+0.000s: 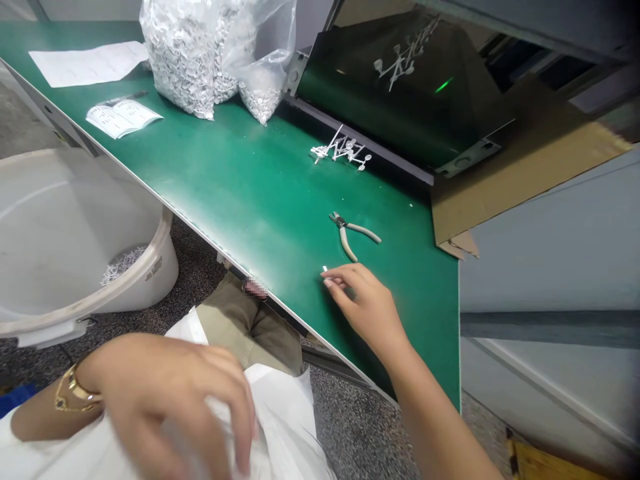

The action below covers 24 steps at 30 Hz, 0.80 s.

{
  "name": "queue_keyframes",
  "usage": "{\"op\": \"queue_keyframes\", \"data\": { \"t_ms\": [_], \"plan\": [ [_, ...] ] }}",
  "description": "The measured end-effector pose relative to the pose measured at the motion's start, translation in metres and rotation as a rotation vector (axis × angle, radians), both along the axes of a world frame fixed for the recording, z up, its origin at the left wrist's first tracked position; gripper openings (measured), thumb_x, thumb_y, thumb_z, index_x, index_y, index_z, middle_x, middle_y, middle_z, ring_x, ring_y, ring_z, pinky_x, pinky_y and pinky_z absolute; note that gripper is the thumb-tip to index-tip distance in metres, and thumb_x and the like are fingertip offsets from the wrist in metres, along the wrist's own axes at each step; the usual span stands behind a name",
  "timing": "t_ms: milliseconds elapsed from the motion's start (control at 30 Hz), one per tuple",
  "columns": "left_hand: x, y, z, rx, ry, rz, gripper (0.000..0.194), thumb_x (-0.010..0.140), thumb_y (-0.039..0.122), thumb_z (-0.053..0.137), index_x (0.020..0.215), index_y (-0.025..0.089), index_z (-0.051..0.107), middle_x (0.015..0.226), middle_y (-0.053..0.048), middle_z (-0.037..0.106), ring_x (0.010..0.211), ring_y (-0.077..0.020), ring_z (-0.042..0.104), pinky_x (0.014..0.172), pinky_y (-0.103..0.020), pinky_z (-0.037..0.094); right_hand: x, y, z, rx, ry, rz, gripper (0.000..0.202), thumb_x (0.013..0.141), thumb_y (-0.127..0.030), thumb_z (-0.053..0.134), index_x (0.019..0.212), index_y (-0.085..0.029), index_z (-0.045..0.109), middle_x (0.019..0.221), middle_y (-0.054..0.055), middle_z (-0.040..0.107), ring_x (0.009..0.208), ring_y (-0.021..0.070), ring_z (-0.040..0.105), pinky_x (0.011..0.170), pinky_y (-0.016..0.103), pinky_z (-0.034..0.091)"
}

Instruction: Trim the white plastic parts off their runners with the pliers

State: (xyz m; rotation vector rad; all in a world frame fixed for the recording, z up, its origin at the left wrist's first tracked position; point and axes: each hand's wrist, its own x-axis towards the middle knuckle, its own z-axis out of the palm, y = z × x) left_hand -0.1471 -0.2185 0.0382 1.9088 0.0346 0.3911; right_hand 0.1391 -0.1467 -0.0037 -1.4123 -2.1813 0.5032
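Observation:
My right hand (365, 300) is over the green tabletop (240, 200), its thumb and forefinger pinched on a small white piece (325, 270), perhaps plastic. Just beyond it lie cutting pliers (345, 233) with pale handles, jaws pointing away and handles spread. My left hand (170, 393), with a gold bracelet (73, 393) at the wrist, is in front of the white shirt (280, 413) at my lap. Its fingers bend downward and are blurred, so whether they hold anything is unclear. A branched white plastic sprue (343, 150) rests farther back, by the machine.
Clear bags (185, 60) of small white parts stand at the back, near a paper sheet (90, 63) and an open booklet (123, 119). A conveyor machine (390, 100) carries another sprue (405, 57). Left of the table, a large white tub (85, 233) holds white scraps. Cardboard (525, 153) leans at right.

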Motion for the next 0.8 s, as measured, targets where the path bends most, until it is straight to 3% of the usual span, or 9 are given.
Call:
{"op": "queue_keyframes", "data": {
  "t_ms": [100, 167, 200, 267, 367, 467, 567, 700, 800],
  "plan": [
    [0.005, -0.002, -0.01, 0.157, 0.223, 0.524, 0.032, 0.088, 0.025, 0.042, 0.119, 0.026, 0.051, 0.108, -0.007, 0.06, 0.097, -0.0138, 0.057, 0.086, -0.026, 0.047, -0.024, -0.022, 0.018, -0.122, 0.177, 0.139, 0.011, 0.086, -0.022, 0.05, 0.085, -0.02, 0.061, 0.087, 0.005, 0.056, 0.077, 0.0161, 0.055, 0.069, 0.027, 0.045],
    [0.007, -0.005, -0.024, 0.343, 0.232, 0.744, 0.036, 0.088, 0.02, 0.043, 0.124, 0.023, 0.045, 0.109, -0.009, 0.057, 0.096, -0.0135, 0.055, 0.08, -0.024, 0.047, -0.039, -0.04, 0.025, -0.292, 0.286, 0.28, 0.01, 0.087, -0.021, 0.051, 0.085, -0.02, 0.061, 0.086, 0.004, 0.056, 0.08, 0.0155, 0.054, 0.07, 0.026, 0.044],
    [0.008, -0.005, -0.031, 0.431, 0.216, 0.792, 0.036, 0.087, 0.018, 0.044, 0.123, 0.022, 0.046, 0.108, -0.009, 0.056, 0.095, -0.0133, 0.055, 0.078, -0.024, 0.046, -0.045, -0.049, 0.025, -0.38, 0.34, 0.336, 0.01, 0.087, -0.02, 0.051, 0.085, -0.02, 0.061, 0.086, 0.004, 0.055, 0.08, 0.0152, 0.054, 0.07, 0.025, 0.044],
    [0.007, -0.007, -0.042, 0.551, 0.189, 0.797, 0.029, 0.086, 0.016, 0.045, 0.114, 0.02, 0.051, 0.102, -0.007, 0.058, 0.09, -0.0124, 0.055, 0.074, -0.022, 0.045, -0.055, -0.064, 0.02, -0.536, 0.458, 0.404, 0.009, 0.087, -0.022, 0.053, 0.084, -0.02, 0.062, 0.087, 0.004, 0.055, 0.081, 0.0149, 0.054, 0.072, 0.026, 0.044],
    [0.003, -0.01, -0.05, 0.539, 0.183, 0.704, 0.018, 0.086, 0.017, 0.047, 0.101, 0.019, 0.056, 0.091, -0.003, 0.06, 0.078, -0.0094, 0.055, 0.07, -0.019, 0.043, -0.064, -0.08, 0.001, -0.689, 0.652, 0.409, 0.011, 0.086, -0.027, 0.056, 0.083, -0.019, 0.062, 0.087, 0.005, 0.054, 0.079, 0.0149, 0.053, 0.072, 0.026, 0.044],
    [0.001, -0.014, -0.049, 0.481, 0.223, 0.647, 0.015, 0.086, 0.019, 0.047, 0.098, 0.018, 0.057, 0.09, -0.003, 0.06, 0.073, -0.0079, 0.055, 0.065, -0.018, 0.042, -0.071, -0.089, -0.014, -0.756, 0.796, 0.357, 0.014, 0.085, -0.031, 0.059, 0.08, -0.018, 0.061, 0.085, 0.005, 0.053, 0.078, 0.0146, 0.053, 0.071, 0.026, 0.043],
    [0.001, -0.014, -0.044, 0.543, 0.228, 0.575, 0.016, 0.087, 0.015, 0.044, 0.095, 0.017, 0.057, 0.087, -0.003, 0.062, 0.072, -0.0095, 0.056, 0.062, -0.02, 0.042, -0.076, -0.094, -0.016, -0.774, 0.833, 0.374, 0.014, 0.084, -0.031, 0.06, 0.077, -0.018, 0.061, 0.083, 0.004, 0.051, 0.078, 0.0142, 0.052, 0.071, 0.026, 0.044],
    [-0.005, 0.0, -0.035, 0.622, 0.108, 0.534, 0.019, 0.088, 0.015, 0.04, 0.097, 0.018, 0.057, 0.084, -0.006, 0.065, 0.075, -0.0122, 0.06, 0.065, -0.023, 0.045, -0.067, -0.093, -0.003, -0.602, 0.74, 0.383, 0.019, 0.089, -0.036, 0.051, 0.102, -0.024, 0.058, 0.09, 0.005, 0.051, 0.078, 0.0161, 0.054, 0.071, 0.029, 0.048],
    [-0.021, 0.026, -0.026, 0.587, 0.076, 0.684, 0.018, 0.088, 0.018, 0.042, 0.097, 0.018, 0.058, 0.085, -0.007, 0.065, 0.077, -0.0115, 0.06, 0.068, -0.021, 0.046, -0.039, -0.081, -0.007, -0.184, 0.358, 0.23, 0.028, 0.092, -0.035, 0.043, 0.118, -0.029, 0.051, 0.105, 0.009, 0.05, 0.09, 0.0219, 0.055, 0.076, 0.034, 0.05]
  ]
}}
